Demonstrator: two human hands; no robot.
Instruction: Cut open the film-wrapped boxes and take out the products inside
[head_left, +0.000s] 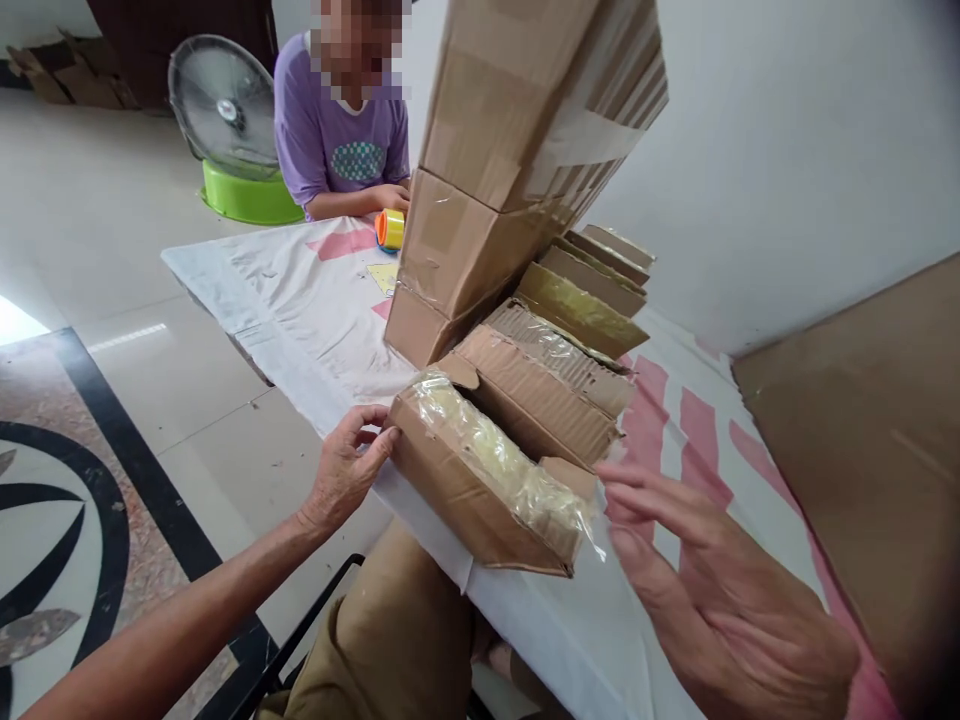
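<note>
A small cardboard box (480, 490) lies at the near edge of the table, with clear, wrinkled packing tape (491, 445) along its upper side. My left hand (352, 460) grips its left end, thumb against the near corner and fingers curled at the end. Off the box's right end is my right hand (720, 590), fingers stretched out and apart, holding nothing. Its fingertips come close to the box; whether they touch is unclear. Just behind stands a row of upright cardboard pieces or boxes (540, 385), some with shiny tape on them.
A tall stack of taped cartons (457, 240) rises behind the row. Across the cloth-covered table (277, 290) a person in a purple shirt (341, 140) sits near a yellow-orange tape roll (390, 229). A large cardboard sheet (862, 430) stands at right; a fan (225, 105) is on the floor.
</note>
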